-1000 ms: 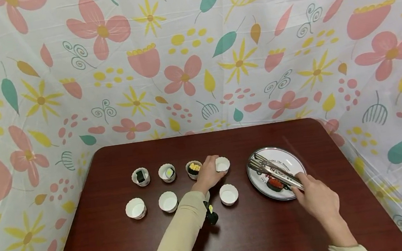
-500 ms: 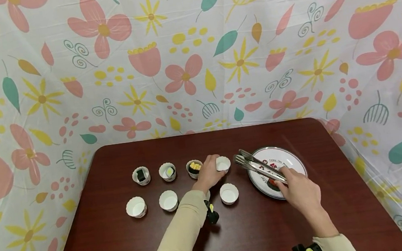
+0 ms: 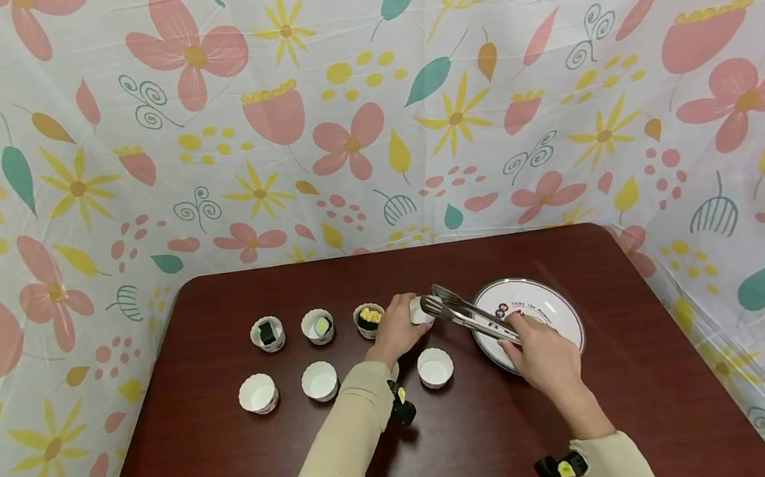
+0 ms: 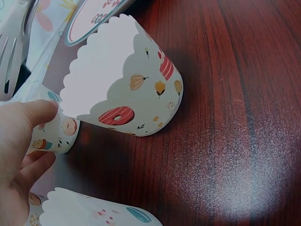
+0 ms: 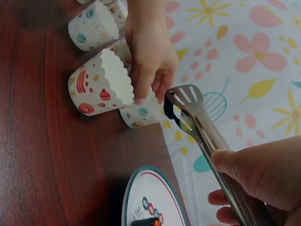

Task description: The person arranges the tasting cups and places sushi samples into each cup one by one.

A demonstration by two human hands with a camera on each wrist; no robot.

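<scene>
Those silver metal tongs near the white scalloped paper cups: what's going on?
A person's right hand holds the silver metal tongs, their far end close to a white scalloped paper cup that the left hand grips. A dark piece seems to be in the tongs. Three similar white paper cups in the far row hold small sushi-like pieces, and a dark-and-orange piece lies on the round white printed plate.

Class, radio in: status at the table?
Left fingers hold rightmost rear cup; right fingers grip tongs, tips nearby; dark piece seemingly between tips; nothing visibly blocking.

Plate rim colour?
Plate: teal outer edge, thin red line just inside, on white. Clearest in the right wrist view.
</scene>
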